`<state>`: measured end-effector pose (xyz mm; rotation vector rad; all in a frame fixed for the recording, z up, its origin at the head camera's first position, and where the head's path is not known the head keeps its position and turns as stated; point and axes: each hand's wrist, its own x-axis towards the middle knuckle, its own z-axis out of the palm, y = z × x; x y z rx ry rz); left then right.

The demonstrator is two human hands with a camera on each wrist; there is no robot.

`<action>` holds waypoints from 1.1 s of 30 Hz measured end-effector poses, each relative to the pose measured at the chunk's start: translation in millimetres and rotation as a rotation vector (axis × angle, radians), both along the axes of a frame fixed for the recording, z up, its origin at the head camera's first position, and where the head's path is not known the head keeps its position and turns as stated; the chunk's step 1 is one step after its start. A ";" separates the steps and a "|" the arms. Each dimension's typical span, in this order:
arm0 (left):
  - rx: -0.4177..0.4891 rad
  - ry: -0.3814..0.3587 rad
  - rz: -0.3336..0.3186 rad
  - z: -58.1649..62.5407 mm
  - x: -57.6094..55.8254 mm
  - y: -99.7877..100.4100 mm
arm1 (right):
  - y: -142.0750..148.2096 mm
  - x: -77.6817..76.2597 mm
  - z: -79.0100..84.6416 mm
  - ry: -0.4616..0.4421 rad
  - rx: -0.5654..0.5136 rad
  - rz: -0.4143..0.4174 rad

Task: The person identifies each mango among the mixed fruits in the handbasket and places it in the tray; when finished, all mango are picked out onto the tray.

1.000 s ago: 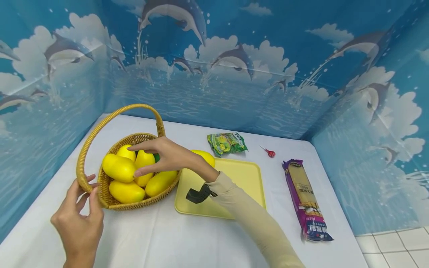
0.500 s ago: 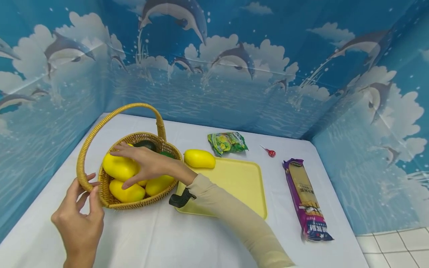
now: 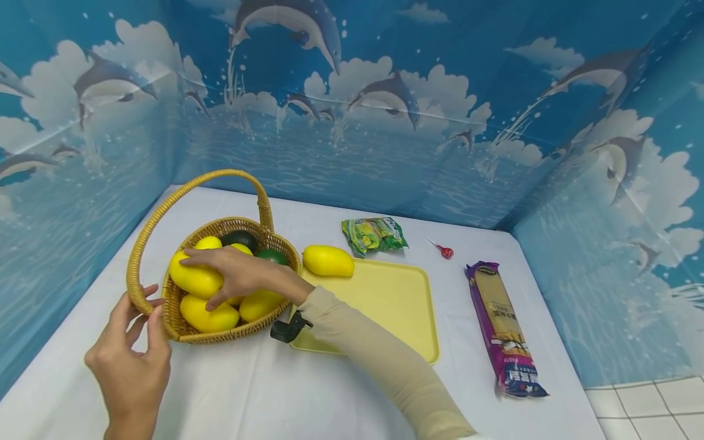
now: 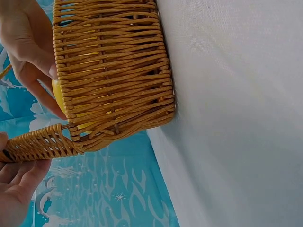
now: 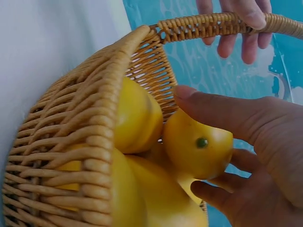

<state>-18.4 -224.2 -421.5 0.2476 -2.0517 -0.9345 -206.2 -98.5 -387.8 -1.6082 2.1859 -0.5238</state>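
Observation:
A wicker basket (image 3: 220,337) with a tall arched handle (image 3: 165,208) stands at the left, heaped with several yellow mangoes. My left hand (image 3: 129,360) grips the foot of the handle; in the right wrist view its fingers (image 5: 248,47) lie around the woven strip. Inside the basket, my right hand (image 3: 239,275) holds the topmost mango (image 3: 192,278), thumb on one side and fingers on the other. That mango (image 5: 199,146) shows its green stem end in the right wrist view. Behind the hand lie a dark green avocado-like item (image 3: 240,238) and another green item (image 3: 272,255), partly covered.
Right of the basket is a yellow tray (image 3: 379,305), with one mango (image 3: 328,261) at its back left corner. A green snack bag (image 3: 374,235), a red lollipop (image 3: 447,252) and a purple pasta pack (image 3: 503,330) lie farther right. Dolphin-print curtains (image 3: 352,146) surround the table.
My right hand has moved left and down into the basket, from above the fruit to around the top mango. The left hand has stayed at the handle.

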 end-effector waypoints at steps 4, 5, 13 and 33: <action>0.002 0.004 0.001 -0.3 -0.9 0.5 | 2.2 1.8 -4.4 0.002 -0.045 -0.022; 0.001 0.002 0.002 -0.5 -0.8 0.4 | 2.6 2.5 -5.2 0.005 -0.049 -0.029; -0.007 -0.010 -0.009 -2.0 -0.1 -1.6 | 4.5 4.0 -6.7 0.004 -0.047 -0.059; 0.025 0.026 0.031 -1.6 -1.0 3.0 | 35.9 -1.9 -0.7 -0.068 -0.267 0.002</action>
